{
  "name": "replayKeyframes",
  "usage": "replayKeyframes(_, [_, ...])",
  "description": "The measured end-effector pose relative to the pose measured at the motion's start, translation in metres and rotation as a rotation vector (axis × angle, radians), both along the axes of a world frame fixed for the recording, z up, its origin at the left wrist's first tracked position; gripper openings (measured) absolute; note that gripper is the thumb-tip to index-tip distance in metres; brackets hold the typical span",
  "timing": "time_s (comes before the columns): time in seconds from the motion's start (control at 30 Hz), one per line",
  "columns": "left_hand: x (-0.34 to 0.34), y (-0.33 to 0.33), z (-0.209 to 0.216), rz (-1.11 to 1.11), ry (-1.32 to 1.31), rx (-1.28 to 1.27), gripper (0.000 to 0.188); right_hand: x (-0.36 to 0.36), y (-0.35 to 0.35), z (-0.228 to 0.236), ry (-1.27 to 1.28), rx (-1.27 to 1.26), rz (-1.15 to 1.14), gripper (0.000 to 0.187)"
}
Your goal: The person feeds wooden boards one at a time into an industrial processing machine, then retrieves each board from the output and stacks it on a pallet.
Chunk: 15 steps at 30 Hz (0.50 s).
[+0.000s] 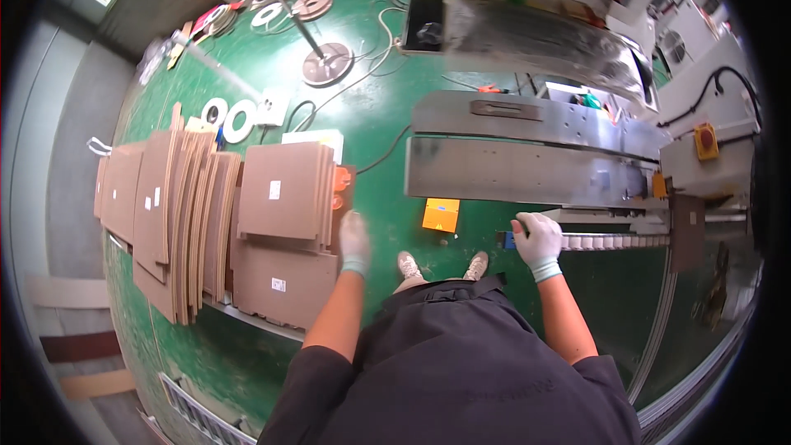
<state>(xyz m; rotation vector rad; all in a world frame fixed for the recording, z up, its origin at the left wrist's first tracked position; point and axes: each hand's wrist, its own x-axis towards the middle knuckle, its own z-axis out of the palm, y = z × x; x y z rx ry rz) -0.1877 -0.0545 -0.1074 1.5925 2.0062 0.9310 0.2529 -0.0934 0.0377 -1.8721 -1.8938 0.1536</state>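
My left hand (354, 243), in a white glove, is beside the right edge of a stack of brown boards (280, 189). Its fingers are smeared, so whether it touches the boards cannot be told. My right hand (540, 239), gloved too with a bare fingertip showing, has its fingers curled in with nothing visible in them. It hovers by the left end of a roller rail (614, 241), near a small blue part (509, 240). Above that rail runs the machine's long metal bed (527, 169). White labels mark several of the boards.
More brown boards (156, 198) lean in a row at the left. An orange-yellow box (441, 214) is on the green floor ahead of my shoes. Farther off stand a round-based fan (328, 64), cables and white rolls (239, 121). A red-knobbed yellow switch (705, 141) sits on the machine at right.
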Motion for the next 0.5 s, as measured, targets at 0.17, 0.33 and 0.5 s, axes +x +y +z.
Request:
replayKeyframes(0.17, [-0.115,-0.010,-0.047,1.019,-0.696,-0.205,0.055,0.001,0.003,-0.006,0.071,-0.029,-0.169,0.018])
replayKeyframes(0.33, [-0.134,0.001,-0.050,0.838,-0.458,-0.395,0.085,0.006,-0.001,-0.015,0.022,-0.044,-0.241,0.019])
replayKeyframes(0.5, [-0.165,-0.007,-0.048,0.662,-0.883,-0.601,0.047,0.000,0.002,-0.021,-0.028,-0.081,-0.292,0.019])
